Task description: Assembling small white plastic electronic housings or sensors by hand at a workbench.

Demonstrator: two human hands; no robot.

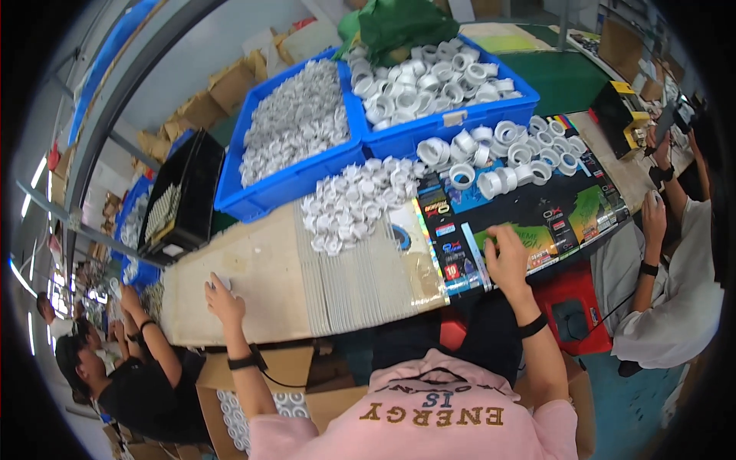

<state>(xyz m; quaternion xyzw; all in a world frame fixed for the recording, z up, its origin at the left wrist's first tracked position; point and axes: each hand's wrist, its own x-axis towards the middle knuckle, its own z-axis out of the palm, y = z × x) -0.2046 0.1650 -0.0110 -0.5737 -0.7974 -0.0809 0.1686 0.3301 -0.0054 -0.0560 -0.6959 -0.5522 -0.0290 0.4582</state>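
Note:
My left hand is over the left part of the table, its fingers closed on a small white plastic cap. My right hand hovers above the colourful printed sheet, fingers bent, thumb and forefinger apart and nothing visible between them. Just left of it lies a narrow pale strip. Between my hands, many thin clear rods lie side by side. A heap of small white caps sits beyond the rods. White plastic rings are piled on the far part of the printed sheet.
Two blue bins stand at the back: the left bin holds small white parts, the right bin white rings under a green bag. A black box stands left. Cardboard boxes are below the table. Co-workers sit at both sides.

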